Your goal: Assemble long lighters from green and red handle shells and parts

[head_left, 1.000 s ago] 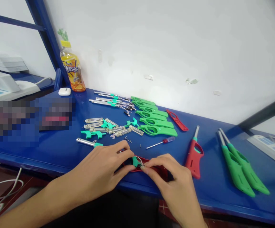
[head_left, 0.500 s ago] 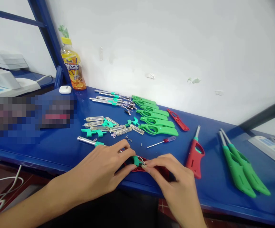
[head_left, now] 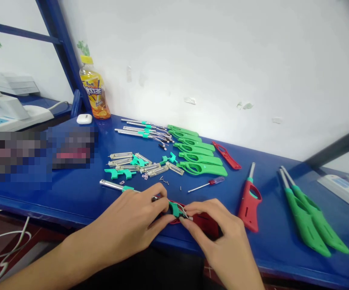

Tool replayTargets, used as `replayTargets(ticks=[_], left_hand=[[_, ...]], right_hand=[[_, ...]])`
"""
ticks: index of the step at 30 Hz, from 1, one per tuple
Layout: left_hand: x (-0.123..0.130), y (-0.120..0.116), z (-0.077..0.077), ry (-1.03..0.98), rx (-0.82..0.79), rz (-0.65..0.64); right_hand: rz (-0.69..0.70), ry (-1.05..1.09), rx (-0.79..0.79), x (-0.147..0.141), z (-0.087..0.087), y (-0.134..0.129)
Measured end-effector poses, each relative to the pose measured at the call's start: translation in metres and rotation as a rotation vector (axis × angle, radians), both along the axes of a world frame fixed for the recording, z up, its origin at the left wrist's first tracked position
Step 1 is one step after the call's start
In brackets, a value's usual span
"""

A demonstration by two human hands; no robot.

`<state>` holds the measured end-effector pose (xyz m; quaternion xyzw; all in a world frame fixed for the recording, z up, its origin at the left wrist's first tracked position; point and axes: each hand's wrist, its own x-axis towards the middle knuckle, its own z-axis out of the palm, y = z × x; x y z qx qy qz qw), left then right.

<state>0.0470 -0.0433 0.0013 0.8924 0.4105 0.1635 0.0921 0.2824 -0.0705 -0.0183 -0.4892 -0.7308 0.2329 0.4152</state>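
A red lighter casing half (head_left: 207, 224) lies by the table's front edge, partly covered by both hands. In it sit a teal trigger (head_left: 175, 210) and thin white wires (head_left: 184, 212). With fingers bent and thumb pressed in, my left hand (head_left: 135, 221) grips the casing around the trigger. My right hand (head_left: 224, 233) pinches the wires and a small dark end piece between thumb and forefinger, just right of the trigger. A silver lighter tube (head_left: 112, 185) with a teal collar runs out leftward, its inner end hidden behind my left hand.
Behind lie clear fuel tanks (head_left: 157, 171), teal triggers (head_left: 114, 173), wired tubes (head_left: 132, 132), green casing halves (head_left: 206, 169), another red half (head_left: 227, 156) and a screwdriver (head_left: 212, 182). Assembled red (head_left: 249, 205) and green (head_left: 308, 217) lighters are at right, a drink bottle (head_left: 96, 92) back left.
The view has shifted slightly, so everything sits a little lower. Both hands keep their hold in nearly the same place; more of the wires and dark end piece shows at my right fingertips.
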Motion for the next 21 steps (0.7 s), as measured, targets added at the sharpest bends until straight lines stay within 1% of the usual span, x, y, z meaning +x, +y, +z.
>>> replayTargets(ticks=[4,10,15,21], left_hand=[[0.000,-0.001,0.001,0.009,-0.030,0.034],[-0.002,-0.002,0.002,0.030,-0.055,0.020],[-0.001,-0.005,0.004,0.048,-0.033,0.027],[0.001,-0.008,0.007,0.089,-0.054,0.030]], right_hand=[[0.028,-0.033,0.028,0.006,-0.006,0.004],[0.041,0.004,0.102,0.009,-0.014,0.009],[0.030,0.029,0.107,0.006,-0.013,0.007],[-0.050,0.079,0.056,-0.001,-0.006,0.007]])
